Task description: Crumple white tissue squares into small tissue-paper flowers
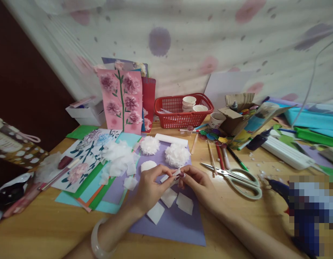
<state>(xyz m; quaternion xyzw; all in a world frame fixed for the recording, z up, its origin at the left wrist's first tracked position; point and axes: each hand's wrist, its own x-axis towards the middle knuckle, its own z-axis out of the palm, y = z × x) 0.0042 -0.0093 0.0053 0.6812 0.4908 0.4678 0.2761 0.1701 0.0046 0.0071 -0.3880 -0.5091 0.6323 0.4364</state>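
Closely now, two hands over a scrap of white

We have both hands meeting above the purple sheet (179,232), near its middle. The left hand (153,187) pinches a small white piece (165,177) between thumb and fingers; the right hand (195,180) brings its thumb and fingertips together at the same spot, seemingly pinching its other end. The fingers hide much of the piece, so we cannot tell whether it is folded or rolled.

We judge the step in hand to be shaping this piece with the fingertips. The next move seems to call for a light, even pinch, since the paper looks thin and might crease or tear.

As for materials, we see flat, roughly square white papers (156,213) lying loose below the hands, their edges crisp. Beyond the hands, on the same sheet, sit two domed, densely ruffled white tufts (177,154), a plain white disc (148,165) and a smooth white roll (172,139). To the left, a soft, translucent heap of tissue (116,158) spreads over coloured sheets. To the right, the scissors (243,182) lie partly open on glossy wood.
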